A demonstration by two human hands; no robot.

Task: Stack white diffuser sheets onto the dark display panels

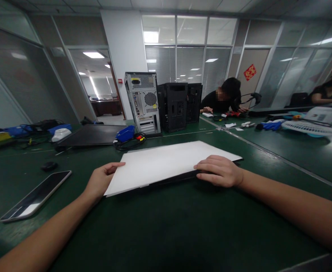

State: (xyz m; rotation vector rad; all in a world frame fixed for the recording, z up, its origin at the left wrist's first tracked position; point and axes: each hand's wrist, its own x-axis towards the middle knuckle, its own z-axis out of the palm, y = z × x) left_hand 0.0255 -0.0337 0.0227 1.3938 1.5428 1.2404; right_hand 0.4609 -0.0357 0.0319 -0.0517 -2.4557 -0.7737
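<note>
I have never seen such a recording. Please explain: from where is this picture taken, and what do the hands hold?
There is no machine: a person wears a camera on the head, so you look down on their two bare hands. The left hand grips the near corner of a white panel; the right hand curls over its near edge. The panel lies on a green table, with a dark flat screen left and computer towers behind. Another person sits farther back.

A thin white panel (pixel 168 162) lies flat, askew, on the green table (pixel 166 226).
</note>
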